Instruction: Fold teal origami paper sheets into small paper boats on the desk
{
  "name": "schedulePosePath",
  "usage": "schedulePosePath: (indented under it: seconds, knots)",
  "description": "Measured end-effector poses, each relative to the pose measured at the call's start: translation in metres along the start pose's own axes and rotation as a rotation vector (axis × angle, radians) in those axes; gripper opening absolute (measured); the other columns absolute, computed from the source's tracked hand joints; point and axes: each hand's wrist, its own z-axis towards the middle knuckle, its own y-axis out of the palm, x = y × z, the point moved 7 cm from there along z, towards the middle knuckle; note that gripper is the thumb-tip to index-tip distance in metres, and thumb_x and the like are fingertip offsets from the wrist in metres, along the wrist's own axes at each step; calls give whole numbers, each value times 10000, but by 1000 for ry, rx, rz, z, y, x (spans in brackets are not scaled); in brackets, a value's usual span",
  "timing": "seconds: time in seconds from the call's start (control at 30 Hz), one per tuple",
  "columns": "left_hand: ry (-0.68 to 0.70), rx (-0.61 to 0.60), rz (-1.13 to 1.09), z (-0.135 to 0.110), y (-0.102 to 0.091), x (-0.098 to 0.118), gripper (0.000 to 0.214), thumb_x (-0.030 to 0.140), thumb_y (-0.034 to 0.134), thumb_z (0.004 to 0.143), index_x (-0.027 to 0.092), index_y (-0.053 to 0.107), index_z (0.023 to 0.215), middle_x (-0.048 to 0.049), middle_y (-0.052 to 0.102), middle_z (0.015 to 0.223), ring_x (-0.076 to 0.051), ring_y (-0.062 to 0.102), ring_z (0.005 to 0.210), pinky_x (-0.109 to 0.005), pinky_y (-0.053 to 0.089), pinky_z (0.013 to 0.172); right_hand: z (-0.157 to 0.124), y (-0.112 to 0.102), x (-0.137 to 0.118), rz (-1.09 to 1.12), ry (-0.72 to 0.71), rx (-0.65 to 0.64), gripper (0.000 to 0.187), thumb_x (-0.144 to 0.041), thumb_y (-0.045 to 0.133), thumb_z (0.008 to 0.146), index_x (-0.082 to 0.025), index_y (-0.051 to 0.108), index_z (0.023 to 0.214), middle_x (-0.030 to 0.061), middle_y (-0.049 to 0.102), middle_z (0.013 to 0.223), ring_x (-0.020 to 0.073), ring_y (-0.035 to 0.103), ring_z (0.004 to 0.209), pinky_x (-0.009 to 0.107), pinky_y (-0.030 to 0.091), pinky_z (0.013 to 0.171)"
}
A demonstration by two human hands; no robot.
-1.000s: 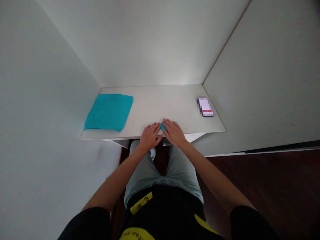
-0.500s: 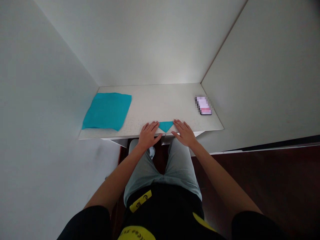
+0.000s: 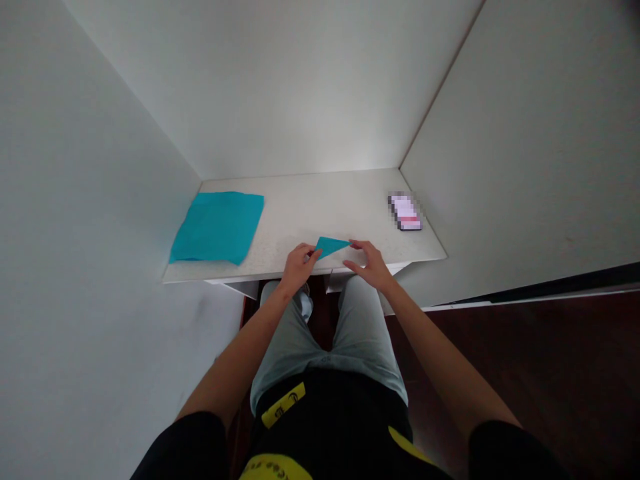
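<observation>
A small teal paper triangle (image 3: 330,247) lies tilted on the white tabletop (image 3: 305,207), near the front edge. My left hand (image 3: 300,269) grips its left corner between the fingertips. My right hand (image 3: 367,265) rests on the table with fingers spread, its fingertips at the triangle's right tip. Farther left lies a larger teal paper square (image 3: 217,228), flat and out of reach of both hands. At the right rear sits a small rectangular object (image 3: 405,212), too pixelated to identify.
White walls (image 3: 100,167) close in the table on the left, back and right. My knees in grey-green shorts (image 3: 320,353) sit below the front edge. A dark wood floor (image 3: 500,373) shows at lower right.
The triangle has turned from point-down between my hands to a tilted position, its corner now at my left fingers. My right hand has shifted slightly and its fingers have spread.
</observation>
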Motion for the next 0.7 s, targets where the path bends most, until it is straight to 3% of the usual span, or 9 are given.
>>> schedulePosePath:
  seconds: [0.07, 0.13, 0.2, 0.27, 0.37, 0.5, 0.7]
  knots:
    - [-107, -17, -242, 12, 4, -13, 359, 550, 730, 974, 204, 772, 1061, -34, 742, 884, -183, 669, 806, -311, 554, 750, 13, 3, 1, 146, 42, 8, 638, -575, 762, 948, -262, 601, 1480, 109, 751, 1255, 280, 743, 1077, 516, 568, 1043]
    - [-176, -26, -413, 22, 7, -22, 523, 560, 822, 895, 209, 710, 1266, 2, 719, 835, -145, 640, 715, -260, 511, 662, 27, 11, 2, 287, 73, -8, 676, -539, 772, 933, -280, 560, 1522, 83, 741, 1242, 230, 745, 961, 468, 601, 976]
    - [-204, -45, -501, 27, 10, -28, 745, 540, 874, 850, 223, 599, 1466, 20, 710, 845, -120, 628, 670, -238, 489, 632, 41, 22, 3, 427, 92, -31, 739, -516, 791, 902, -295, 527, 1556, 61, 734, 1206, 194, 725, 861, 415, 623, 882]
    - [-218, -95, -527, 29, 13, -30, 826, 529, 874, 853, 233, 536, 1546, 11, 718, 909, -116, 647, 669, -238, 494, 624, 51, 33, 4, 560, 112, -56, 737, -505, 806, 871, -289, 555, 1529, 30, 731, 1095, 173, 691, 774, 371, 626, 785]
    - [-222, -166, -515, 29, 17, -32, 691, 496, 835, 897, 215, 603, 1484, -18, 729, 976, -129, 686, 720, -248, 518, 644, 59, 46, 5, 678, 143, -80, 652, -488, 827, 832, -271, 646, 1419, -4, 713, 952, 171, 663, 744, 342, 623, 729]
    - [-234, -158, -499, 30, 16, -34, 527, 427, 795, 935, 198, 653, 1387, -22, 742, 931, -145, 701, 794, -262, 550, 728, 57, 50, 8, 705, 171, -73, 630, -502, 840, 817, -274, 681, 1382, 12, 731, 967, 196, 670, 815, 349, 635, 734]
    - [-240, -157, -534, 31, 16, -34, 530, 457, 789, 927, 191, 632, 1357, -14, 740, 903, -157, 712, 846, -298, 572, 804, 53, 49, 10, 719, 174, -77, 659, -497, 864, 805, -281, 681, 1399, 4, 714, 936, 186, 656, 777, 350, 638, 733]
